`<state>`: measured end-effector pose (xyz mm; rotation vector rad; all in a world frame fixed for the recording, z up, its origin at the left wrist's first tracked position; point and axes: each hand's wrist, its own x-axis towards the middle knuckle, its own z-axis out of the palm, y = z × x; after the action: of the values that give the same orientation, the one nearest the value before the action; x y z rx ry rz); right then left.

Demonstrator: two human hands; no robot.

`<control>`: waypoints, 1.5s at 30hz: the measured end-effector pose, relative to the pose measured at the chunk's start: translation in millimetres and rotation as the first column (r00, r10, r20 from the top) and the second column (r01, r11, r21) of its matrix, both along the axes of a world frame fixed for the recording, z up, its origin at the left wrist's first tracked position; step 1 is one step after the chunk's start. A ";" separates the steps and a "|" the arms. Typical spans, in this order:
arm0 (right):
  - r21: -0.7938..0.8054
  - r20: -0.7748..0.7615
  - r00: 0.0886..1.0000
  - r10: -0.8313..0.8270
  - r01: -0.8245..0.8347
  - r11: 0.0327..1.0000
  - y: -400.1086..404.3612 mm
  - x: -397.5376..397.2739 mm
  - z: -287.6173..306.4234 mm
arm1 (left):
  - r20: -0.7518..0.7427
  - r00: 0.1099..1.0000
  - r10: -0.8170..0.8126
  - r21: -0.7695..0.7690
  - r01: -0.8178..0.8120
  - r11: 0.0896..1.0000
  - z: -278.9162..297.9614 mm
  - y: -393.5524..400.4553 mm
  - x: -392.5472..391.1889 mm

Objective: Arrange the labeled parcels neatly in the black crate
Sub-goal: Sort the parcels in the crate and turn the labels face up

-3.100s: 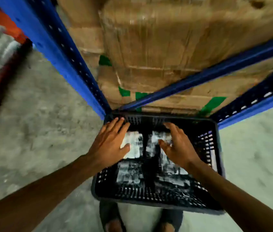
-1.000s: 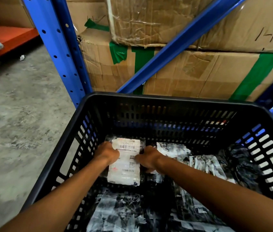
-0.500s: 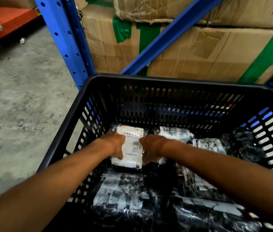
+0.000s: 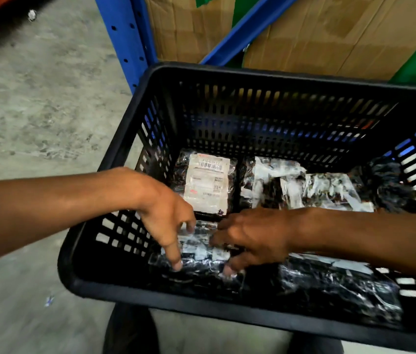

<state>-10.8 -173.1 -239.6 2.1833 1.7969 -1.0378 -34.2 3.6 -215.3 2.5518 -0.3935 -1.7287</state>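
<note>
A black slatted crate [image 4: 265, 72] stands on the floor before me with several black plastic-wrapped parcels lying flat in it. One parcel with a clean white barcode label [image 4: 206, 183] lies in the far left corner, free of both hands. Nearer me, my left hand [image 4: 166, 215] and my right hand [image 4: 250, 237] reach down with fingers spread onto a near-left parcel [image 4: 199, 247], fingertips touching its two sides. More parcels lie at the far right [image 4: 314, 187] and near right [image 4: 334, 282].
Blue rack uprights [image 4: 125, 34] and a diagonal brace [image 4: 242, 29] stand just behind the crate, with taped cardboard boxes [image 4: 329, 34] stacked behind them. Grey concrete floor [image 4: 36, 98] stretches to the left. My legs show below the crate's near rim.
Both hands have let go of the white-labelled parcel in the far left corner and drawn back toward me onto the near-left parcel. The view has tilted further down.
</note>
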 end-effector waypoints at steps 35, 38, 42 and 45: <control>-0.105 -0.782 -0.092 -0.616 0.994 -0.015 -19.0 92.8 -29.3 | 0.086 -0.099 0.991 -0.836 -0.549 0.018 -23.2 4.3 62.5; -0.058 -0.756 -0.065 -0.652 0.998 -0.033 6.2 100.3 -31.0 | 0.133 -0.116 0.984 -0.794 -0.607 0.036 -30.9 11.8 80.3; -0.080 -0.602 -0.032 -0.798 0.997 0.021 30.2 101.4 -38.9 | 0.265 0.076 0.961 -0.624 -0.747 0.231 -41.0 14.9 88.0; -0.076 -0.518 0.100 -0.850 0.984 0.162 35.4 96.2 -47.8 | 0.358 0.220 0.907 -0.495 -0.779 0.384 -49.0 8.2 84.2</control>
<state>85.5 -137.7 -287.4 3.6443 0.1830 -1.6178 50.0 11.9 -264.2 2.2452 0.7356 -0.4042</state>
